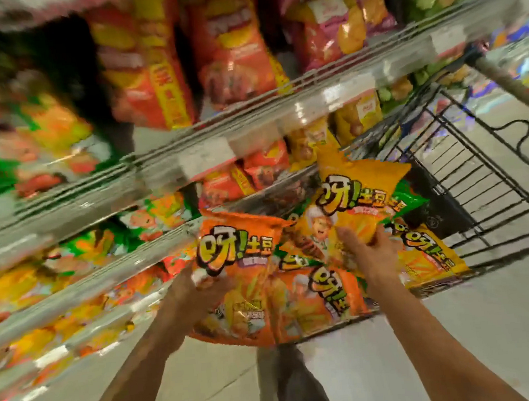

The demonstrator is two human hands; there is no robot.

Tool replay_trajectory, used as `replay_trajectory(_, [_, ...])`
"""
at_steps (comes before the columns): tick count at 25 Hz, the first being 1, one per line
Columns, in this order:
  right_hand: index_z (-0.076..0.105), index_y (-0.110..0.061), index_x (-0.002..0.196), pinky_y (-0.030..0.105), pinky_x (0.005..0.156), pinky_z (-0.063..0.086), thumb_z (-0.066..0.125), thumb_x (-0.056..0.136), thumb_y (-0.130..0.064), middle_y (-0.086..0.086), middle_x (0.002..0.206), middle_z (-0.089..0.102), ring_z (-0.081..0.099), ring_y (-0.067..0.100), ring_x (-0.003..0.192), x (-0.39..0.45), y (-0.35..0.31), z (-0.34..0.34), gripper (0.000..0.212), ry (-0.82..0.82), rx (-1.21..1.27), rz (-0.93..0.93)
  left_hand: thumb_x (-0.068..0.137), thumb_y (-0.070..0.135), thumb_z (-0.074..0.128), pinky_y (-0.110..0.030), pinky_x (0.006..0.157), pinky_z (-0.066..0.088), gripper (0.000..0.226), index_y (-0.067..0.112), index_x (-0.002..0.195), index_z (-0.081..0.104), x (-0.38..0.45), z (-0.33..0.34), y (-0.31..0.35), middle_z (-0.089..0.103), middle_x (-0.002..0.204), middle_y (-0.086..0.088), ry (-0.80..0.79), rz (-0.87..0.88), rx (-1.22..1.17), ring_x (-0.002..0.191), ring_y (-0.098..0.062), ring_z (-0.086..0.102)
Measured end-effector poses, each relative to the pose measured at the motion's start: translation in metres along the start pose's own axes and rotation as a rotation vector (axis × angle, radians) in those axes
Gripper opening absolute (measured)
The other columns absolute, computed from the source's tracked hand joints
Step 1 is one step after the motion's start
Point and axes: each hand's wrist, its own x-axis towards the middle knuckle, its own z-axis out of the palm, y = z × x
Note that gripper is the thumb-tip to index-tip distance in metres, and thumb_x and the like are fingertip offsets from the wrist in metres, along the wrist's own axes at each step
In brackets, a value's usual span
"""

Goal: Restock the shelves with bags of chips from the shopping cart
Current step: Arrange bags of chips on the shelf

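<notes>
Your left hand (200,284) is gripping an orange bag (234,268) by its left edge; your right hand (370,251) is pinching the lower end of a yellow bag (356,194), lifted above the cart (481,179). Hands are working well apart, each on its own bag. More bags (324,294) are lying in the cart beneath. Shelves (249,127) at left are running full of chip bags, heavily blurred. Your dark trouser leg (300,387) is showing below, over grey floor (460,304).
</notes>
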Motion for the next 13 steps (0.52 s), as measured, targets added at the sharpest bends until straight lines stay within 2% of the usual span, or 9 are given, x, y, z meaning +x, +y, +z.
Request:
replay_trajectory(2, [0.044, -0.024, 0.149, 0.053, 0.110, 0.044, 0.077, 0.063, -0.074, 0.007, 0.145, 0.056, 0.054, 0.030, 0.132, -0.060, -0.008, 0.012, 0.105, -0.074, -0.064, -0.091, 0.078, 0.025, 0.088, -0.024, 0.079, 0.058, 0.055, 0.033, 0.125, 0.061, -0.055, -0.037, -0.028, 0.079, 0.102, 0.011, 0.119, 0.059, -0.092, 0.105, -0.015, 0.071])
replay_trajectory(4, [0.061, -0.035, 0.125, 0.053, 0.101, 0.051, 0.080, 0.059, -0.070, 0.000, 0.124, 0.071, 0.067, 0.025, 0.115, -0.119, -0.015, 0.031, 0.077, -0.169, -0.021, -0.154, 0.077, 0.030, 0.087, -0.030, 0.089, 0.056, 0.059, 0.033, 0.130, 0.060, -0.113, -0.076, -0.053, 0.077, 0.109, 0.010, 0.232, 0.121, -0.114, 0.106, -0.012, 0.070])
replay_trajectory(6, [0.066, -0.037, 0.108, 0.052, 0.092, 0.057, 0.082, 0.057, -0.068, -0.006, 0.105, 0.077, 0.073, 0.019, 0.098, -0.174, -0.018, 0.059, 0.062, -0.269, -0.029, -0.208, 0.075, 0.033, 0.088, -0.026, 0.085, 0.056, 0.062, 0.033, 0.130, 0.060, -0.174, -0.120, -0.078, 0.077, 0.110, 0.010, 0.337, 0.156, -0.166, 0.100, -0.008, 0.072])
replay_trajectory(8, [0.068, -0.038, 0.107, 0.045, 0.083, 0.061, 0.082, 0.054, -0.072, -0.011, 0.098, 0.078, 0.075, 0.013, 0.089, -0.217, -0.023, 0.087, 0.065, -0.361, -0.051, -0.263, 0.073, 0.036, 0.088, -0.022, 0.074, 0.057, 0.061, 0.037, 0.127, 0.061, -0.222, -0.154, -0.100, 0.078, 0.104, 0.013, 0.426, 0.177, -0.202, 0.093, -0.006, 0.073])
replay_trajectory(10, [0.068, -0.040, 0.106, 0.031, 0.073, 0.061, 0.081, 0.052, -0.077, -0.013, 0.095, 0.078, 0.075, 0.010, 0.086, -0.264, -0.034, 0.123, 0.066, -0.470, -0.076, -0.329, 0.074, 0.037, 0.088, -0.020, 0.059, 0.055, 0.051, 0.049, 0.116, 0.062, -0.273, -0.192, -0.124, 0.077, 0.092, 0.020, 0.540, 0.197, -0.221, 0.079, 0.001, 0.072])
replay_trajectory(11, [0.067, -0.040, 0.104, 0.032, 0.073, 0.059, 0.081, 0.055, -0.074, -0.015, 0.095, 0.077, 0.074, 0.011, 0.085, -0.283, -0.041, 0.140, 0.061, -0.511, -0.092, -0.347, 0.075, 0.036, 0.087, -0.020, 0.058, 0.056, 0.048, 0.054, 0.112, 0.063, -0.292, -0.208, -0.135, 0.077, 0.092, 0.022, 0.574, 0.212, -0.250, 0.079, 0.001, 0.073])
replay_trajectory(13, [0.066, -0.035, 0.101, 0.044, 0.082, 0.059, 0.083, 0.072, -0.052, -0.013, 0.096, 0.074, 0.071, 0.016, 0.087, -0.315, -0.057, 0.171, 0.038, -0.592, -0.115, -0.369, 0.073, 0.036, 0.089, -0.025, 0.065, 0.060, 0.053, 0.050, 0.116, 0.062, -0.321, -0.235, -0.152, 0.076, 0.099, 0.022, 0.624, 0.224, -0.310, 0.087, -0.004, 0.075])
